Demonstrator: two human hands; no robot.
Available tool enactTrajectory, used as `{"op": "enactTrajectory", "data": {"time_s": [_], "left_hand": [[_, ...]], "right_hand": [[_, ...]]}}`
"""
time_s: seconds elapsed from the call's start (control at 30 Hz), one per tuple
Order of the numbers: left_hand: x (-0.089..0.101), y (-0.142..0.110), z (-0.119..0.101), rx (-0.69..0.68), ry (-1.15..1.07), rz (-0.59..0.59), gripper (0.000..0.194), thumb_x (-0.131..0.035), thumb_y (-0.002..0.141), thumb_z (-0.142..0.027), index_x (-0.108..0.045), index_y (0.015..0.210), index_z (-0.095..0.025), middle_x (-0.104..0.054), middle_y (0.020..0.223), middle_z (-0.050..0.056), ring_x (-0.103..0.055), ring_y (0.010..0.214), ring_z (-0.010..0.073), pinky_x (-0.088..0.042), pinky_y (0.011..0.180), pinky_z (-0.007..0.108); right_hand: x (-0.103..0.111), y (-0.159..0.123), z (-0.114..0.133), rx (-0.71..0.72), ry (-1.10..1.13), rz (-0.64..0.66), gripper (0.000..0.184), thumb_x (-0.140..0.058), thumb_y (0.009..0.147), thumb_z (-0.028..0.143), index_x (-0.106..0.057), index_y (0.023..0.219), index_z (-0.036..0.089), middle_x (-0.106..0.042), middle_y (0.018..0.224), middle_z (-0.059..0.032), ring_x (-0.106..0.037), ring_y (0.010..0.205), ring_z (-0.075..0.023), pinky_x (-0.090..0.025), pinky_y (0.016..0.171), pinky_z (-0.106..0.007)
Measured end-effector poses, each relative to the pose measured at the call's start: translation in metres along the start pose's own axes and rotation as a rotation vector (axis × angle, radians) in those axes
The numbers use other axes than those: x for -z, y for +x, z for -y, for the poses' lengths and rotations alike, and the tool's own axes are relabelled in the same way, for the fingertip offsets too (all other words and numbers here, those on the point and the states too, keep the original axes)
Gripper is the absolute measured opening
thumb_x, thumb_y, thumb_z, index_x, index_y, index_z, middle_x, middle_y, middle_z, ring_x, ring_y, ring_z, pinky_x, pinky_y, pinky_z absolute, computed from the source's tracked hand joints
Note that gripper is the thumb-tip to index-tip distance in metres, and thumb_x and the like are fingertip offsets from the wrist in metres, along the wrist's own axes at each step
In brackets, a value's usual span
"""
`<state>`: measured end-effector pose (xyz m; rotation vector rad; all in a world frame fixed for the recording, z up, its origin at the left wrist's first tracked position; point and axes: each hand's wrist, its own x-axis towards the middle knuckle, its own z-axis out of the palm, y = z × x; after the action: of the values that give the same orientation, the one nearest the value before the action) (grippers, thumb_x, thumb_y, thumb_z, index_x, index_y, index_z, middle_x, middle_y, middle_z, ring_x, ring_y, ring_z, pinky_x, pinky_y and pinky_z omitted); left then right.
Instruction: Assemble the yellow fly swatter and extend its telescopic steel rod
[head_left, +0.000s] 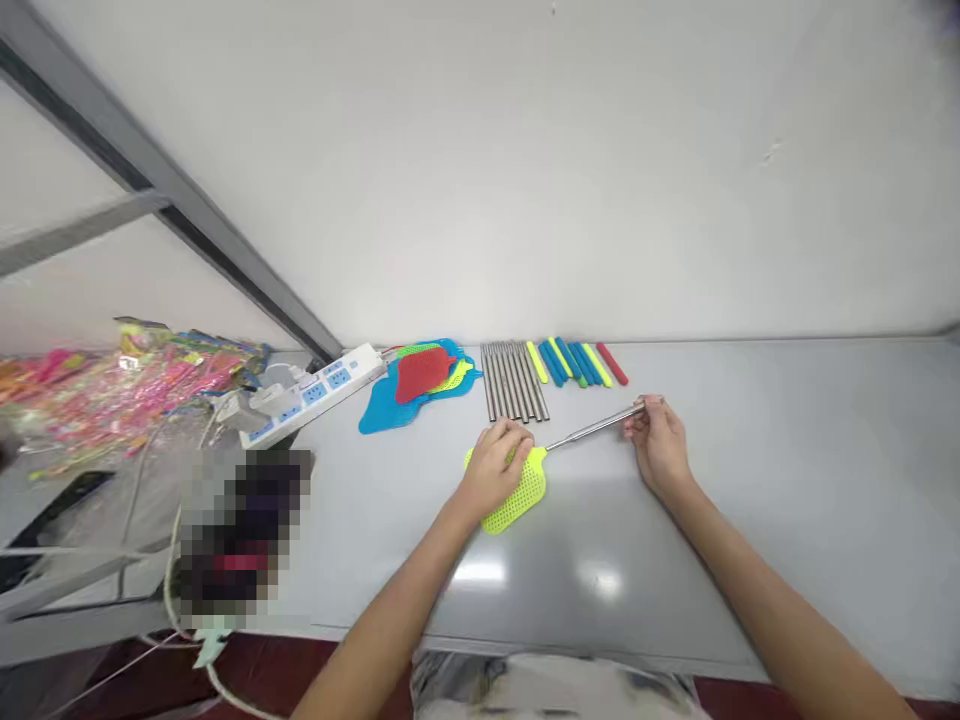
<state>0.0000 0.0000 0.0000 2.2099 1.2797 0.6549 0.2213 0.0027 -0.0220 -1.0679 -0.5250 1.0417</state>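
- Left hand (491,468) clenched down on a lime-green fly swatter (521,500), fingers curled over the top of the mesh near the neck
- Right hand (660,445) grasping the far end of the swatter's thin metal handle (592,428), pinched between thumb and fingertips
- Swatter lying nearly flat across the gray table (795,510), handle angled up and to the right, stretched between both hands
- Just past the swatter, a neat row of bare metal rods (514,380), side by side and close to the left hand
- Right beside the rods, colored foam grips (574,362) in yellow, blue, green and red, lined up near the wall
- Left of the rods, a loose stack of swatter heads (420,385) in blue, red and yellow, overlapping on the table
- Farther left, a white power strip (315,395) at an angle, with plugs and cords at one end
- Beyond that, a heap of shiny, colorful plastic packaging (127,375) spilling along the left side
- Below the heap, a pixelated blur (244,525), impossible to make out
- Behind it all, a plain white wall (570,170), with a gray metal beam (157,185) running diagonally across the upper left
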Motion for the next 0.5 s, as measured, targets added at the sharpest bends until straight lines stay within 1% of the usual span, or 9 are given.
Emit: {"op": "enactTrajectory", "data": {"time_s": [0.17, 0.33, 0.43, 0.5], "left_hand": [[0.002, -0.002, -0.001, -0.021, 0.003, 0.02, 0.024, -0.031, 0.088, -0.028, -0.052, 0.082, -0.018, -0.054, 0.086, 0.002, -0.049, 0.085, 0.0135, -0.036, 0.078, 0.027], [0.001, -0.006, -0.002, -0.007, 0.014, 0.031, 0.02, -0.038, 0.085, -0.028, -0.054, 0.076, -0.019, -0.056, 0.08, 0.001, -0.05, 0.079, 0.0143, -0.037, 0.074, 0.028], [0.003, -0.008, -0.001, 0.013, 0.012, 0.019, 0.02, -0.038, 0.084, -0.027, -0.053, 0.075, -0.019, -0.055, 0.08, 0.001, -0.05, 0.077, 0.0146, -0.038, 0.072, 0.028], [0.005, -0.009, -0.001, 0.026, 0.007, 0.006, 0.02, -0.038, 0.084, -0.027, -0.053, 0.075, -0.019, -0.055, 0.079, 0.002, -0.05, 0.076, 0.0147, -0.038, 0.071, 0.027]], "right_hand": [[0.002, -0.003, 0.003, 0.047, -0.06, 0.004, 0.026, -0.056, 0.073, 0.042, -0.052, 0.071, 0.017, -0.051, 0.05, 0.0033, -0.048, 0.045, -0.0067, -0.038, 0.042, -0.017], [0.001, -0.005, 0.011, 0.108, -0.152, 0.096, 0.023, -0.054, 0.076, 0.041, -0.053, 0.071, 0.018, -0.052, 0.049, 0.0034, -0.047, 0.045, -0.0065, -0.039, 0.046, -0.018], [0.002, -0.005, 0.015, 0.078, -0.162, 0.159, 0.02, -0.057, 0.074, 0.038, -0.053, 0.072, 0.019, -0.053, 0.051, 0.0034, -0.048, 0.046, -0.007, -0.039, 0.048, -0.019], [0.004, -0.003, 0.017, 0.029, -0.175, 0.232, 0.019, -0.06, 0.072, 0.036, -0.053, 0.073, 0.019, -0.055, 0.053, 0.0029, -0.049, 0.046, -0.0078, -0.04, 0.049, -0.02]]}}
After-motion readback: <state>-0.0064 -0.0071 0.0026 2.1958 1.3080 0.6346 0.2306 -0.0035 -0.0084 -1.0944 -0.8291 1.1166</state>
